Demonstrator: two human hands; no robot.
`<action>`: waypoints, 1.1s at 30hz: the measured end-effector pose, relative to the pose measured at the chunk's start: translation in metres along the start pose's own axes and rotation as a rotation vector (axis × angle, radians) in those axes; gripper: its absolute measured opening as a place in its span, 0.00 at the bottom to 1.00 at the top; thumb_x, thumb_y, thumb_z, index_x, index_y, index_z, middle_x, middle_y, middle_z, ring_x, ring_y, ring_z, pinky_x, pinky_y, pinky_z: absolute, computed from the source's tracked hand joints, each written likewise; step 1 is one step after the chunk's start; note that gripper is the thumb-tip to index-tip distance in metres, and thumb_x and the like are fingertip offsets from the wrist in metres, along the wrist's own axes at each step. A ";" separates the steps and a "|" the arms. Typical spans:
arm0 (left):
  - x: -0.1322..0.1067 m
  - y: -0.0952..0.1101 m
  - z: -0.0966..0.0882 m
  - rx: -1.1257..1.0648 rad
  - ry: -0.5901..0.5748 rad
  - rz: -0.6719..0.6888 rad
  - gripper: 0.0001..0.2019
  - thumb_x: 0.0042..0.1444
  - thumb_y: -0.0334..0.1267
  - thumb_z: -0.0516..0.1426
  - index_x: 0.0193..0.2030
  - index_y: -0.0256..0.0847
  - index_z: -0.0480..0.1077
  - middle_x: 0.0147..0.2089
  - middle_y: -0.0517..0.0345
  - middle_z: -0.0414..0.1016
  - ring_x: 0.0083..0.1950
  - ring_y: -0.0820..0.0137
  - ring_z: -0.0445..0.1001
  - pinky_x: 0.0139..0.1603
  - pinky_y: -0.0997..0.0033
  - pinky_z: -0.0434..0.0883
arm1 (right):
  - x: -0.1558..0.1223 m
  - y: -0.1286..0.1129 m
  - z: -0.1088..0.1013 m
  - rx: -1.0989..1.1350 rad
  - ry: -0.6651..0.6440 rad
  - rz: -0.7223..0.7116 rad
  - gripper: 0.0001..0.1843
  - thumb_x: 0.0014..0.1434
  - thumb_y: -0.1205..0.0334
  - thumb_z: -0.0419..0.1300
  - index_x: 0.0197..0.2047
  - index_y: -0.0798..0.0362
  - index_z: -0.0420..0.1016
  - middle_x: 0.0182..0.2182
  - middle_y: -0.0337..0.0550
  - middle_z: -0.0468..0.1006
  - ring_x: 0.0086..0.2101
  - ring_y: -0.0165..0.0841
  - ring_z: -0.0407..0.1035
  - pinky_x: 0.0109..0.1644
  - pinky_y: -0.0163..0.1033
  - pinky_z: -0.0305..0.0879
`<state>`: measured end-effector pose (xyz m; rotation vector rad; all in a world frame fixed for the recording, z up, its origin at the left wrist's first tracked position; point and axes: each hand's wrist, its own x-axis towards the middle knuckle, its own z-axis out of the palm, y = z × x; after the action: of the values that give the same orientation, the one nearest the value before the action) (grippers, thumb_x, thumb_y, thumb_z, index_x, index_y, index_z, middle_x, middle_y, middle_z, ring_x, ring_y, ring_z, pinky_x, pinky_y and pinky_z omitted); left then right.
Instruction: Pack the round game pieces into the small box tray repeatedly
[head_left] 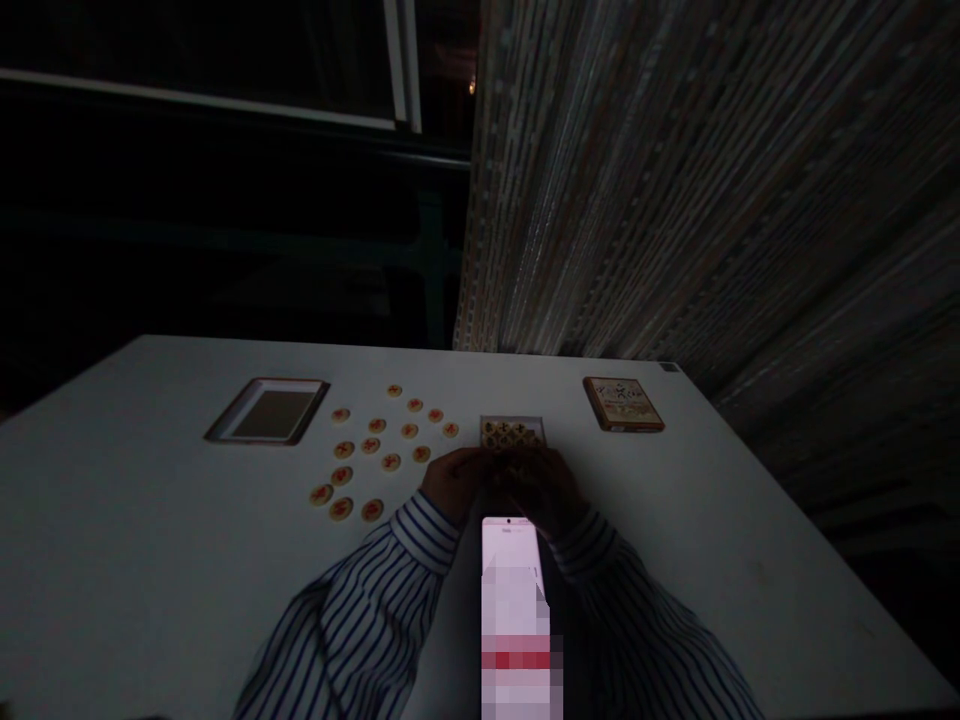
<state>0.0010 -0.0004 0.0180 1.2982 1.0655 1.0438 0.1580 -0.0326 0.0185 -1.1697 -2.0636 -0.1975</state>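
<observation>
A small clear-sided box (pixel 541 424) filled with round Chinese chess pieces (pixel 504 428) with dark characters stands in front of me. My left hand (pixel 456 482) and my right hand (pixel 553 492) meet at its near side, covering that part of it. The fingers of both hands are bent inward and close together. It is too dim there to make out what they hold. Left of my hands, several round pieces with red characters (pixel 390 462) lie face up, loosely spread on the white table (pixel 187 560).
A lit phone (pixel 510 560) lies below my hands, between my forearms. At the left is a shallow open box part (pixel 217 436) with a grey panel inside. A flat printed box (pixel 624 404) lies at the right. Behind the table's far edge hangs a string curtain (pixel 570 200).
</observation>
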 end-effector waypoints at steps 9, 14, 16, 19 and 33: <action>0.003 -0.017 -0.005 0.282 0.170 0.207 0.10 0.47 0.39 0.55 0.34 0.38 0.72 0.33 0.53 0.76 0.35 0.68 0.73 0.37 0.67 0.72 | -0.005 0.026 -0.004 0.017 0.108 0.235 0.13 0.52 0.59 0.55 0.41 0.53 0.71 0.34 0.47 0.76 0.36 0.34 0.69 0.39 0.41 0.67; 0.005 -0.025 -0.005 0.426 0.099 0.274 0.10 0.48 0.35 0.53 0.37 0.37 0.71 0.36 0.52 0.75 0.37 0.67 0.73 0.39 0.66 0.71 | -0.012 0.050 -0.010 -0.013 0.105 0.362 0.16 0.51 0.57 0.54 0.42 0.55 0.70 0.34 0.47 0.76 0.32 0.33 0.69 0.32 0.38 0.67; 0.007 -0.028 -0.006 0.482 0.070 0.291 0.10 0.47 0.34 0.53 0.37 0.37 0.71 0.37 0.51 0.74 0.39 0.66 0.73 0.40 0.65 0.71 | -0.011 0.054 -0.015 -0.004 0.066 0.432 0.17 0.51 0.56 0.54 0.42 0.56 0.71 0.30 0.45 0.76 0.29 0.32 0.69 0.31 0.37 0.66; 0.009 -0.032 -0.007 0.537 0.035 0.308 0.11 0.48 0.34 0.53 0.38 0.37 0.71 0.38 0.51 0.74 0.40 0.65 0.72 0.41 0.63 0.71 | -0.006 0.055 -0.019 0.019 0.041 0.534 0.18 0.51 0.55 0.55 0.41 0.57 0.71 0.29 0.44 0.75 0.28 0.31 0.68 0.31 0.36 0.65; 0.011 -0.046 0.001 0.466 0.117 0.364 0.09 0.47 0.34 0.54 0.36 0.39 0.71 0.36 0.53 0.73 0.40 0.65 0.71 0.43 0.62 0.69 | 0.017 0.073 -0.010 -0.093 -0.219 0.519 0.13 0.49 0.60 0.56 0.38 0.56 0.73 0.31 0.44 0.72 0.30 0.30 0.65 0.37 0.37 0.63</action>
<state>0.0040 0.0095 -0.0280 1.8778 1.2362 1.1927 0.2159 0.0155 0.0212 -1.8053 -1.8666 0.0909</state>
